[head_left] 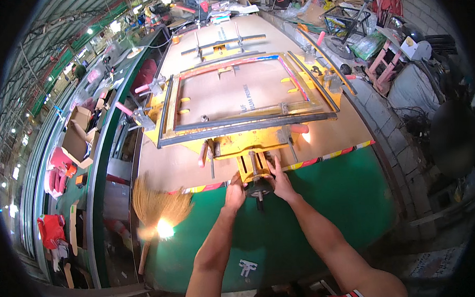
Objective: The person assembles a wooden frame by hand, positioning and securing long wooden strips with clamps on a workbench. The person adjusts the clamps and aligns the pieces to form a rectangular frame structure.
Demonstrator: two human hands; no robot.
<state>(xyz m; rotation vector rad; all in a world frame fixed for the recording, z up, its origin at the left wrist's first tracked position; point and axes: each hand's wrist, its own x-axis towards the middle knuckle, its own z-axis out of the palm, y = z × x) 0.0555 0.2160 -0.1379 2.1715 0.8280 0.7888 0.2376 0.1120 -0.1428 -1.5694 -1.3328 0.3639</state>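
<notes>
A yellow slotted metal bracket (245,168) with a threaded rod and a black round knob (259,187) sticks out toward me from the near side of a yellow clamping jig (242,142). My left hand (234,193) grips the bracket's left side beside the knob, its fingers partly hidden. On the opposite side, my right hand (281,181) holds the bracket's edge, thumb near the knob and fingers pointing away from me. Beyond lies a rectangular frame (293,73) with dark outer bars, surrounded by toggle clamps with pink handles (299,128).
Under the jig, a brown cardboard sheet (159,160) covers much of the green table (323,198). A straw broom (161,203) lies at the left. Shelving with an open cardboard box (80,138) stands farther left. A block wall (375,117) and piled clutter line the right.
</notes>
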